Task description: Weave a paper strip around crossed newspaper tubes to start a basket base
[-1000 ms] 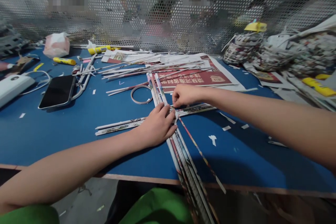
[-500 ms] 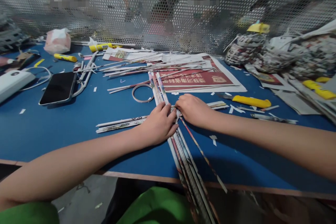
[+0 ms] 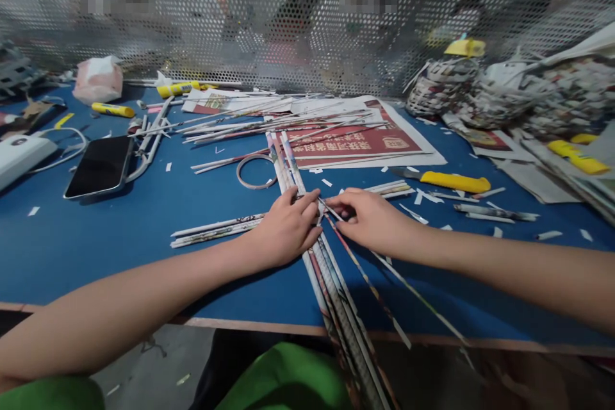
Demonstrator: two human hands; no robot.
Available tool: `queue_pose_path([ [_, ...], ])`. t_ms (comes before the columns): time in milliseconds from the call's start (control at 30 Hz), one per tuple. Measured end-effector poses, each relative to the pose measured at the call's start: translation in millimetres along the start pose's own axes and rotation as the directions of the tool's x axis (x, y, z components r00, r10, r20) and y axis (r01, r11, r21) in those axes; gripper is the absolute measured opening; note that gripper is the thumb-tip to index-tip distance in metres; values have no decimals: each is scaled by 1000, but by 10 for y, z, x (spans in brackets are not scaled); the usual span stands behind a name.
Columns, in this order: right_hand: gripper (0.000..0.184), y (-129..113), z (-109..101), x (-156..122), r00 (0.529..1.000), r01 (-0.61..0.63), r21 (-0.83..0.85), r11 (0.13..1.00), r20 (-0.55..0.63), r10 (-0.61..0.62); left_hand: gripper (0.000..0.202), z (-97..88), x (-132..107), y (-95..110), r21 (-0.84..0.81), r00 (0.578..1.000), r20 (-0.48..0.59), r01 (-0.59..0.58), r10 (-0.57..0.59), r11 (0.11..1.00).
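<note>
A blue bench [image 3: 120,237] carries a red-printed newspaper [image 3: 365,141] on its far side. A bundle of rolled paper tubes [image 3: 336,295] runs near to far, crossed by a second set [image 3: 216,229] lying left to right. The left hand [image 3: 286,230] lies flat, holding nothing — pressing on the crossing. The right hand [image 3: 372,221], just right of it, pinches a thin tube [image 3: 369,285] between thumb and fingertips.
</note>
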State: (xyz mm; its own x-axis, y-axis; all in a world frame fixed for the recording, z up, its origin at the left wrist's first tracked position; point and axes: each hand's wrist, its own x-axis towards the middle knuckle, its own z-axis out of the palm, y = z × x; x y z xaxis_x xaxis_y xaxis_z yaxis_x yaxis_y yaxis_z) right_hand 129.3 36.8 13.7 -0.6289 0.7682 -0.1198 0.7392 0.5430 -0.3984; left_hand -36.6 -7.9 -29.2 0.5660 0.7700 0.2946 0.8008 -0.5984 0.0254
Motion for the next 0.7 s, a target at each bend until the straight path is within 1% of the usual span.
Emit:
queue_pose_path([
  [67,24,17,30,-23,995,-95,174,980,-1,97,35,5,5,-1,-17,1000,15,17,-16,1000],
  [100,24,23,43,-36,993,-111,215,970,-5,115,34,8,7,0,-24,1000,19,23,-23,999],
  [133,23,26,55,-52,994,-103,217,971,-12,108,33,10,9,1,-32,1000,18,25,-25,999],
  [167,21,25,64,-69,996,-75,184,980,-24,81,32,12,10,2,-40,1000,14,25,-24,999],
  [233,15,13,74,-103,999,12,61,998,-48,-10,31,14,11,4,-51,1000,3,17,-17,999],
  [300,12,0,82,-131,994,96,-70,993,-52,-99,30,13,9,7,-56,1000,-7,7,-7,998],
  [333,12,-3,89,-143,990,125,-123,985,-51,-132,31,13,7,8,-58,1000,-13,7,-7,998],
  [400,11,-2,113,-168,988,142,-184,972,-39,-152,34,13,3,8,-63,1000,-23,18,-19,998],
  [467,13,7,152,-200,990,134,-202,970,-26,-142,41,17,0,7,-63,999,-30,30,-32,998],
  [533,19,22,193,-238,990,133,-205,970,-21,-140,45,23,2,4,-51,999,-29,17,-18,999],
  [633,28,60,220,-290,988,150,-182,972,-14,-156,44,31,9,0,-26,1000,-6,-15,15,1000],
  [700,31,107,207,-307,981,191,-136,972,-11,-194,45,30,14,1,-13,1000,9,-12,12,1000],
])
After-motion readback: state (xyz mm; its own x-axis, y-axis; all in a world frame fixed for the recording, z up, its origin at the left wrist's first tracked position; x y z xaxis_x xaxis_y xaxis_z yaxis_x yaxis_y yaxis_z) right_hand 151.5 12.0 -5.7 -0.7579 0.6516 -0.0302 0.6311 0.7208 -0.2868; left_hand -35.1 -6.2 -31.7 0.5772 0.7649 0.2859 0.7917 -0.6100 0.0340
